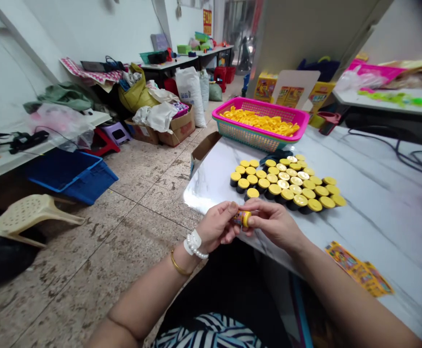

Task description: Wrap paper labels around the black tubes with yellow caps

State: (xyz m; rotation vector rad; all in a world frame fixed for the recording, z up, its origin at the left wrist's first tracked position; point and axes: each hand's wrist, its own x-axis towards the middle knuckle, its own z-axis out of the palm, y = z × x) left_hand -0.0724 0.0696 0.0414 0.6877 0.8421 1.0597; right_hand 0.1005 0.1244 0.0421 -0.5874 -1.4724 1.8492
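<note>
Fingers of my left hand (216, 226) are closed around the printed side of a small container (245, 218); fingers of my right hand (273, 221) pinch its yellow end. Container held on its side, yellow end to the right, at the near edge of the desk (381, 208). Wording on its print too small to read. Left arm bears a gold bangle (179, 264) and a white pearl bracelet (197, 247).

Surroundings, recorded left to right. Cream plastic stool (33, 212) on the floor at far left. Blue crate (93, 176) beyond it, tilted. Next, cardboard boxes holding wrapped goods, then a white sack (191, 92) standing upright.

On the desk: a pink basket (302, 121) set in a teal basket (245, 135), filled with loose yellow pieces (259, 122). Nearer to me, a close cluster of black jars with yellow lids (283, 183), all upright; one at the near side stands just beyond my fingers. Right of the cluster and nearer to me, printed sheets (357, 268) lie flat, partly overlapping, beside my right forearm. Farther right, a dark cable (398, 146) lies in loops.
</note>
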